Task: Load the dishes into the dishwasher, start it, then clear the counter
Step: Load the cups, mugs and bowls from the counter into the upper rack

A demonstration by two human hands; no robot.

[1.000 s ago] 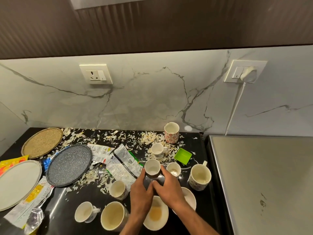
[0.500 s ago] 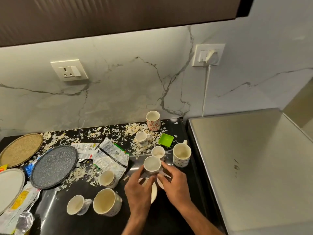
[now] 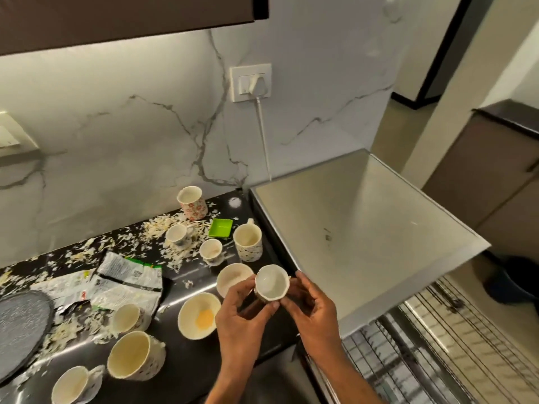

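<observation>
Head view: one small white ceramic cup [image 3: 272, 282] is held above the right edge of the black stone counter [image 3: 186, 287], mouth tilted toward the camera. Left hand [image 3: 242, 319] and right hand [image 3: 312, 313] both curl closed around it, fingertips pressing its sides and base.

Cups standing on the counter, counted: seven. These are one floral mug [image 3: 191, 202], one spotted mug [image 3: 248, 242], two small cups [image 3: 178, 234] [image 3: 211, 250] among the white shavings [image 3: 157, 228], and three near the front [image 3: 127, 317] [image 3: 135, 358] [image 3: 73, 384].

Bowls: two, one white [image 3: 232, 278] just beside the left fingers, one holding yellow residue [image 3: 198, 314]. One small green square dish [image 3: 220, 228] sits by the spotted mug. One speckled grey plate [image 3: 20, 325] lies at the left edge. Torn foil wrappers [image 3: 125, 281] lie between. To the right, a steel-topped dishwasher [image 3: 364, 228] with its wire rack [image 3: 423, 345] pulled out.
</observation>
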